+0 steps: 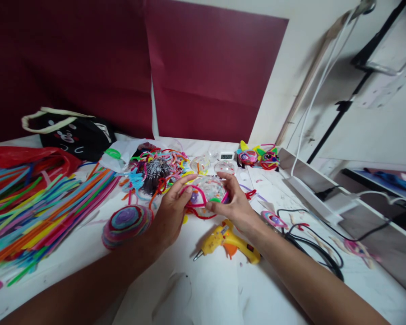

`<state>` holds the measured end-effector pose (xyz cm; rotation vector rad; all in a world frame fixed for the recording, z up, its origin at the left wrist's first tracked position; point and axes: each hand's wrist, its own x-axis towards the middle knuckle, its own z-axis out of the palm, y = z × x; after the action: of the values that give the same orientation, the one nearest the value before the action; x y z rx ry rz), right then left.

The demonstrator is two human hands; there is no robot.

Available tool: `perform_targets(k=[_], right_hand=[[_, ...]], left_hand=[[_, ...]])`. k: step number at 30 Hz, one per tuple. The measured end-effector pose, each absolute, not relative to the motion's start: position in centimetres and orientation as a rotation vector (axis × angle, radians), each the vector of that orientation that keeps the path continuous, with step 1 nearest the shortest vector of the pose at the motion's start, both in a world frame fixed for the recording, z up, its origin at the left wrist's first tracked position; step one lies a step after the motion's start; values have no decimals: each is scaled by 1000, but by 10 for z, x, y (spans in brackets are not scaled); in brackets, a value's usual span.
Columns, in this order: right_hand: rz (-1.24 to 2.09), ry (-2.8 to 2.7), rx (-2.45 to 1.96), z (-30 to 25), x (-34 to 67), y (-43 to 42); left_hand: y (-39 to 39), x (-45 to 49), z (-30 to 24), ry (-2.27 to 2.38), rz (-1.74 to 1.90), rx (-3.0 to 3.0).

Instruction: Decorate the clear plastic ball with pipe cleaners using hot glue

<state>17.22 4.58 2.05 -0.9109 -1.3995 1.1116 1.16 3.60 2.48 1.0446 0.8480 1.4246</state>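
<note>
Between my hands is a clear plastic mask-like piece [209,186] edged with pink and red pipe cleaners, with a purple coil at its left and a green bit at its lower right. My left hand [172,205] grips its left side, thumb on the near face. At the right side, my right hand [236,202] holds it with thumb and fingers. Just below lies a yellow glue gun [219,237] on the white table [189,289], its metal tip pointing left. A striped ball of coiled pipe cleaners [126,223] sits by my left forearm, partly covered by it.
Bundles of coloured pipe cleaners [47,212] spread across the left. Behind them stands a black bag [74,135]. A tangled pile [155,169], a small digital display [226,156] and decorated pipe-cleaner pieces [259,155] are at the back. A black cable [325,257] coils at right.
</note>
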Motion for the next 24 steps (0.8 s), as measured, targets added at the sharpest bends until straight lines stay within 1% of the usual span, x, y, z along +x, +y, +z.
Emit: perform_targets(k=[9, 15, 24], right_hand=[[1103, -1386, -888, 21, 170, 45], [1085, -1398, -916, 21, 170, 46], [1047, -1407, -915, 18, 167, 45]], left_hand=[[41, 7, 16, 916, 1424, 1185], [43, 8, 12, 936, 1511, 1235], [37, 10, 13, 1138, 1482, 1418]])
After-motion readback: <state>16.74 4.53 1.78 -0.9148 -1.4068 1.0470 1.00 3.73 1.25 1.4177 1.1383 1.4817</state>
